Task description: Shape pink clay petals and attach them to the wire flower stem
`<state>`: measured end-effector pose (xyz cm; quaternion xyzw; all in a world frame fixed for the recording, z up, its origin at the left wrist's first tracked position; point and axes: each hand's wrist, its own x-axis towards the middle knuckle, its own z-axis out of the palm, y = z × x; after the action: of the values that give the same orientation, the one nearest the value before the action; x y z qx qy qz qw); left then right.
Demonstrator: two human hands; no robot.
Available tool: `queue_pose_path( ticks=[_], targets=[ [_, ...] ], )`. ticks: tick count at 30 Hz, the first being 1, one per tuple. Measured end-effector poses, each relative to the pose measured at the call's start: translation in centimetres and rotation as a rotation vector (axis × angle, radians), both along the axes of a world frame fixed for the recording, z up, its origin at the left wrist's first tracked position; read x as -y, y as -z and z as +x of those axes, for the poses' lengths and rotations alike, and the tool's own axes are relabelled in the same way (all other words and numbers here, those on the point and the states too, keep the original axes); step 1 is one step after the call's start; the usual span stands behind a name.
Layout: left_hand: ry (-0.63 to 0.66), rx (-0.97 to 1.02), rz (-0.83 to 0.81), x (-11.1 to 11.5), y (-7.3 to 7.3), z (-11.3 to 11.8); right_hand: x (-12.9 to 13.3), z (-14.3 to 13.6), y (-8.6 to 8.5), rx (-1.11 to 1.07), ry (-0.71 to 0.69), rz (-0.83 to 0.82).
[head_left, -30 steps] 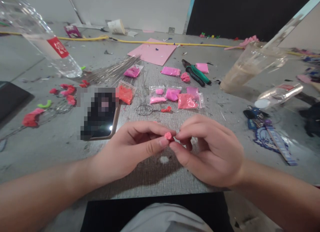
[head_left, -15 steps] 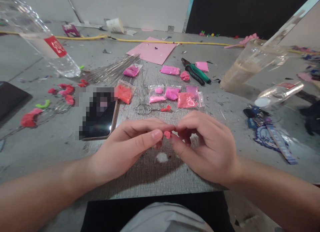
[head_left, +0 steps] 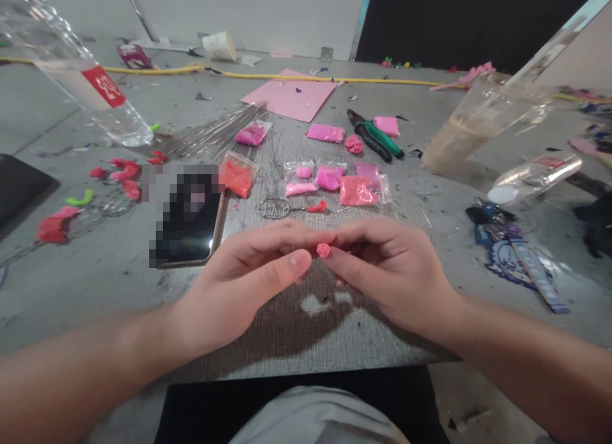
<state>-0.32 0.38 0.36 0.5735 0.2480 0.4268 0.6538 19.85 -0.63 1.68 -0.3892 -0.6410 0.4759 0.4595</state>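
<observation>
A small, crinkled pink piece of modelling clay (head_left: 324,250) is at the fingertips of both hands, just above the table. My right hand (head_left: 392,272) pinches it, with the thumb on its near side and the fingers curled behind. My left hand (head_left: 253,278) reaches it from the other side; its forefinger rests along the top and its thumb lies just left of the clay. Beyond the hands, a wire loop (head_left: 274,207) with a twisted stem ends in a red clay bit (head_left: 316,206). Clay in clear bags lies behind that, including a coral bag (head_left: 357,191) and an orange-red bag (head_left: 238,178).
A phone (head_left: 191,214) lies left of the hands, with wire pieces bearing red clay (head_left: 55,225) farther left. Green-handled pliers (head_left: 377,138), a bundle of thin wires (head_left: 210,134) and pink paper (head_left: 291,94) lie behind. A water bottle (head_left: 105,90), drink cup (head_left: 459,131) and keys (head_left: 488,217) flank the workspace.
My right thumb has come up under the pink clay and my right fingers have flattened. The clay has shifted slightly up and right, and its rounded, crinkled face shows more.
</observation>
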Motion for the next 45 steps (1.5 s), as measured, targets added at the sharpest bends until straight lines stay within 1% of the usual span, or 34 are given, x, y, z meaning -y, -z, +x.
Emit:
queue_pose_path(
  ticks=[2,4,11,13,17,22,28,32,36,45],
  targets=[
    [-0.01,0.013,-0.004,0.06,-0.01,0.04,-0.07,-0.03,0.01,-0.056,-0.026,-0.041],
    [-0.023,0.025,-0.014,0.11,0.04,0.03,-0.06,-0.03,0.02,-0.046,-0.011,-0.018],
    [-0.055,0.037,-0.051,0.14,0.0,0.2,0.27,0.16,-0.12,0.198,0.047,0.284],
    [-0.072,0.024,-0.055,0.14,0.01,0.23,0.29,0.2,-0.16,0.228,0.057,0.316],
    [-0.088,0.02,-0.064,0.17,0.16,0.17,0.29,0.31,-0.23,0.215,0.035,0.338],
    [-0.067,0.041,-0.095,0.25,0.16,0.14,0.37,0.38,-0.25,0.175,-0.006,0.296],
    [-0.092,0.009,-0.186,0.43,-0.24,0.17,0.34,0.36,-0.15,0.09,-0.025,0.18],
    [-0.1,-0.028,-0.189,0.43,-0.42,0.23,0.37,0.33,-0.04,0.032,-0.046,0.103],
    [-0.086,-0.006,-0.201,0.44,-0.56,0.29,0.28,0.35,0.09,0.017,-0.05,0.058],
    [-0.085,0.015,-0.187,0.39,-0.55,0.12,0.33,0.56,-0.12,0.043,-0.066,0.137]
  ],
)
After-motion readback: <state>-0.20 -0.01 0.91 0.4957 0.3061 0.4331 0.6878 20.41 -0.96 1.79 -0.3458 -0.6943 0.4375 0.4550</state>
